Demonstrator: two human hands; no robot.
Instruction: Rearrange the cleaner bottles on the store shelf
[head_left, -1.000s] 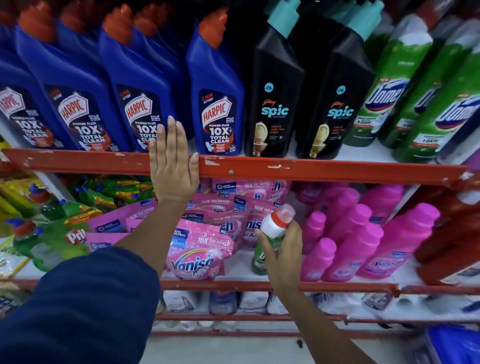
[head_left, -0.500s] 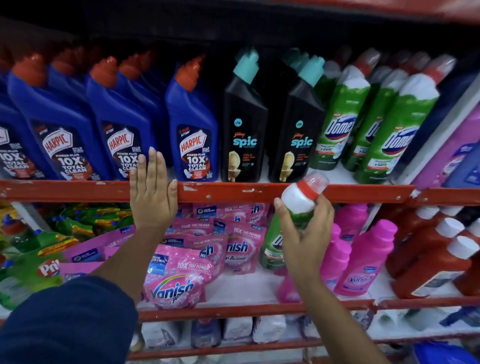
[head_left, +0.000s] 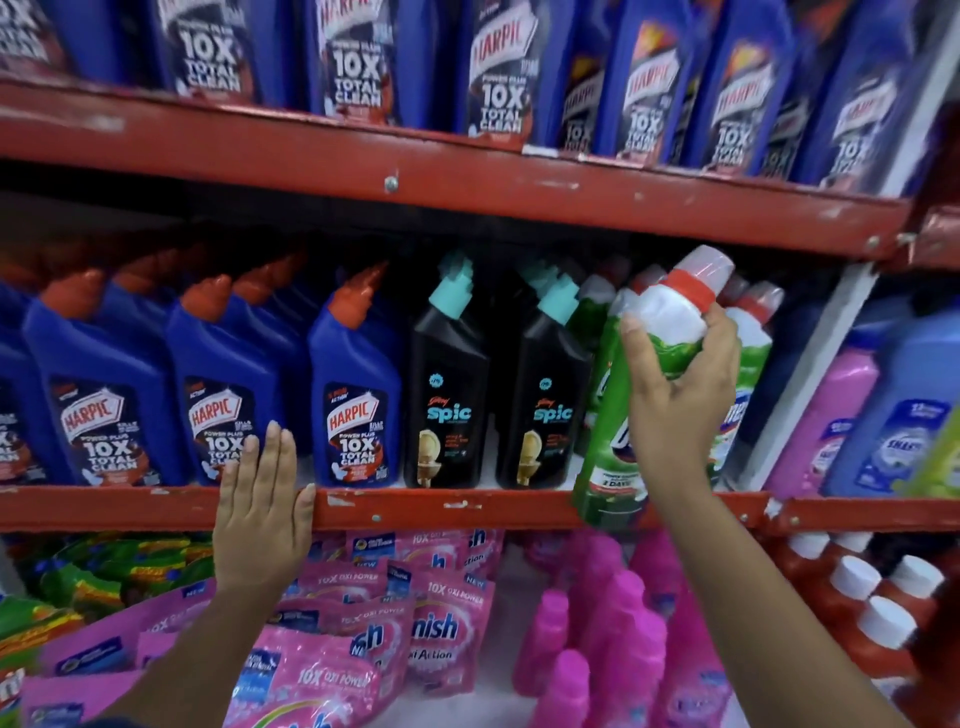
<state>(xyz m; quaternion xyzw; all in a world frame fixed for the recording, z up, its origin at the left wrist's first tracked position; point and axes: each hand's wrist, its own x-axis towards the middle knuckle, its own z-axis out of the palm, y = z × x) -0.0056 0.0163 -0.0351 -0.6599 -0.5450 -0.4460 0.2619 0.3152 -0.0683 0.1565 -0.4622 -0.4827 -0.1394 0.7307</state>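
Observation:
My right hand grips a green cleaner bottle with a white shoulder and red-ringed cap, held upright at the front of the middle shelf, its base overlapping the red shelf rail. It sits just right of two black Spic bottles, in front of other green bottles. My left hand lies flat on the shelf rail, fingers together, below the blue Harpic bottles.
More blue Harpic bottles fill the top shelf. Below are pink Vanish pouches, pink bottles, red bottles with white caps and green pouches. Pink and blue bottles stand in the bay at right.
My right hand has lifted the green bottle from the lower shelf up to the middle shelf beside the black bottles. The view tilted upward. My left hand stayed on the rail.

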